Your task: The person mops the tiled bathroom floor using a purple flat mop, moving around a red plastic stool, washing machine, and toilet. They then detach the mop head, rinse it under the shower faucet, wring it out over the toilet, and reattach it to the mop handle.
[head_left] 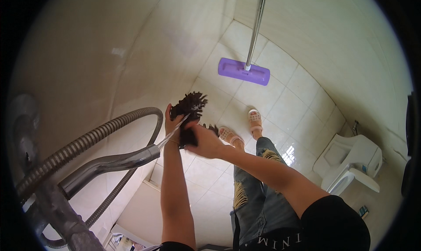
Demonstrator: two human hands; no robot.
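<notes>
A dark brown chenille mop pad (189, 105) with stubby, finger-like tufts is bunched up between my hands. My left hand (172, 124) grips it from the left side, its thumb along the edge. Over its lower part my right hand (205, 140) is closed, and a few tufts stick out past the knuckles. Water (173, 133) streams from the metal faucet spout (112, 163) onto the pad. Part of the pad is hidden behind my fingers.
A flat purple mop head (244, 71) on a metal pole (257, 25) stands on the tiled floor (285, 113). A ribbed shower hose (94, 137) loops around the spout at left. At right is a white toilet (346, 156). My feet wear light sandals (254, 119).
</notes>
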